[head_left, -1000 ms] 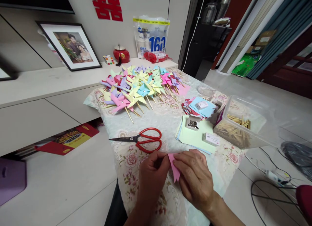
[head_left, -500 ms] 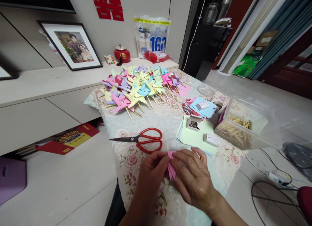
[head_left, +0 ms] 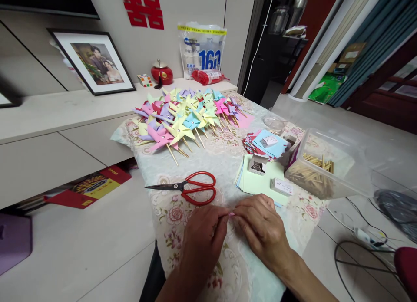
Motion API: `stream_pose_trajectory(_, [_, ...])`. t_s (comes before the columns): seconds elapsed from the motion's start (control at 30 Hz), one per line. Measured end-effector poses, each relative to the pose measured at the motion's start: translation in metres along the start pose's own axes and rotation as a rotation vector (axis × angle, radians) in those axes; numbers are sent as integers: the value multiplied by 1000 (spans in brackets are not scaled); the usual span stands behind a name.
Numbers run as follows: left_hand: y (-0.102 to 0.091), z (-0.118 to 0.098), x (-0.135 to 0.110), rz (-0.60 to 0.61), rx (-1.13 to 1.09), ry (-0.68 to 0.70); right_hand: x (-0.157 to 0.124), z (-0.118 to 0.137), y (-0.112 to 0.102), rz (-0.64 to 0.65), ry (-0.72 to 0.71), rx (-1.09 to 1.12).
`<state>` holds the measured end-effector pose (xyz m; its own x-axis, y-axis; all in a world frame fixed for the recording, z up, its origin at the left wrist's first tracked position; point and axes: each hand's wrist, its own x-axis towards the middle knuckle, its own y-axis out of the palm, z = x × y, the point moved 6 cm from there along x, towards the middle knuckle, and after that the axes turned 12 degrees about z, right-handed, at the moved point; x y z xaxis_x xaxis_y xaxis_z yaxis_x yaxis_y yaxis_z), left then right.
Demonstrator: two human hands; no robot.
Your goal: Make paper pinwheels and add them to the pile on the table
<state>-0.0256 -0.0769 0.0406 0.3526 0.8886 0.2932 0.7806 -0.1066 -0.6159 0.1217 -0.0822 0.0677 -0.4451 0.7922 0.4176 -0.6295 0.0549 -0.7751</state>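
**A:** Head view. What are you getting at the hands?

**B:** I'm seeing both hands meeting just on the camera side of the red scissors (head_left: 189,188). The left hand (head_left: 203,232) and right hand (head_left: 260,228) are pinching a pink paper (head_left: 231,214) between their fingertips. The fingers are closing tight on it, so only a sliver of pink is showing.

**A:** Where's the paper sitting?

**B:** It's hanging just near-side of the scissors' handles, low over the floral tablecloth (head_left: 224,159). I can't tell whether it's touching the cloth.

**A:** And the scissors?

**B:** They're lying flat with the blades closed and the tips pointing left.

**A:** Anything else around them?

**B:** Right of the scissors, a stack of pale green sheets (head_left: 260,185) is lying with a small open box (head_left: 258,165) on top. Further right of the scissors, a clear tub of wooden sticks (head_left: 322,167) is standing. Beyond the scissors, a pile of paper pinwheels (head_left: 185,117) is lying with its sticks pointing back toward them.
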Motion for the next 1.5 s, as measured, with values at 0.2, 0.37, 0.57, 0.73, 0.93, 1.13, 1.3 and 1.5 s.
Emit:
stream_pose_trajectory(0.2, [-2,-7,-3,-78,169,145,-3,3,4,-3,-74,-74])
stream_pose_trajectory(0.37, [-2,-16,-9,-205,404,317,-10,3,6,-37,-164,-209])
stream_pose_trajectory(0.57, [18,-14,-21,-54,612,434,-27,-8,26,207,-205,-213])
stream_pose_trajectory(0.73, [27,-8,-36,87,666,363,-44,-9,31,299,-154,-224])
stream_pose_trajectory(0.93, [32,0,-51,136,600,240,-55,-6,33,379,-84,-281])
stream_pose_trajectory(1.13, [33,-1,-54,143,615,219,-57,-7,33,405,-70,-319])
stream_pose_trajectory(1.3, [32,-1,-57,106,630,193,-59,-8,35,354,-50,-312])
stream_pose_trajectory(1.5, [33,2,-60,89,620,165,-55,-5,34,321,-57,-318])
